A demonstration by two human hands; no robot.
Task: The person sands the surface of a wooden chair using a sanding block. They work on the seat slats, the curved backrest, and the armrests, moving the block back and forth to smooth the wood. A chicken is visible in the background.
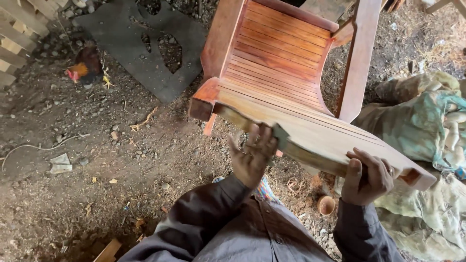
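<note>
A reddish-brown wooden chair (276, 58) with a slatted seat stands on the dirt in front of me, its front rail nearest. My left hand (252, 155) presses a small piece of sandpaper (280, 132) against the front edge of the seat rail. My right hand (367, 177) grips the same front rail further right, thumb on top, fingers curled under. Both my arms wear dark sleeves.
A chicken (86, 65) stands at upper left beside a dark cut-out board (124, 39) lying flat. Pale wooden slats (14, 34) sit in the top left corner. Crumpled greenish cloth (422, 126) lies right. A small clay cup (326, 204) rests on the dirt.
</note>
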